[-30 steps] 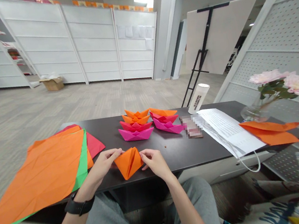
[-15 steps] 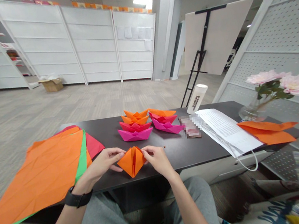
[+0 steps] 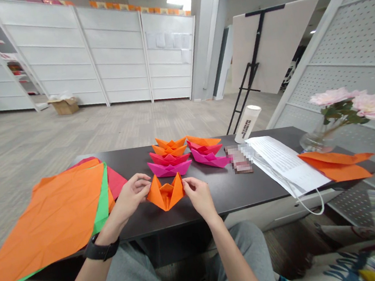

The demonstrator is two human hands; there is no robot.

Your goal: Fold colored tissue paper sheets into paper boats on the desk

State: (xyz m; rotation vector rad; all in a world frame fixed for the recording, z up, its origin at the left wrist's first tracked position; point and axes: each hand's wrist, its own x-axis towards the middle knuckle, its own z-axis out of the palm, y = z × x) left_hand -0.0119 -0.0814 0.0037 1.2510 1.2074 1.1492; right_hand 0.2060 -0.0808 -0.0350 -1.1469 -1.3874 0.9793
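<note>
Between my two hands an orange origami boat [image 3: 166, 196] is held over the front part of the dark table [image 3: 237, 195], its two points spread apart and a small peak showing in the middle. My left hand [image 3: 134, 190] pinches its left point. On the other side my right hand [image 3: 198, 194] grips the right point between thumb and fingers. Just behind stand two rows of finished folded paper boats: a magenta boat [image 3: 170, 168], a red boat [image 3: 162, 159] and an orange boat [image 3: 170, 146] at left, and a magenta boat [image 3: 209, 157] in front at right.
Large orange sheets [image 3: 54, 210] with green and red ones beneath overhang the table's left end. At right lie a printed paper [image 3: 285, 164] with a white cable, a folded orange sheet [image 3: 337, 165] and a glass vase [image 3: 316, 138] of pink flowers. A white cylinder [image 3: 248, 123] stands behind.
My hands have lifted the orange paper slightly away from me and drawn its two points apart, so the closed diamond has opened into a boat shape.
</note>
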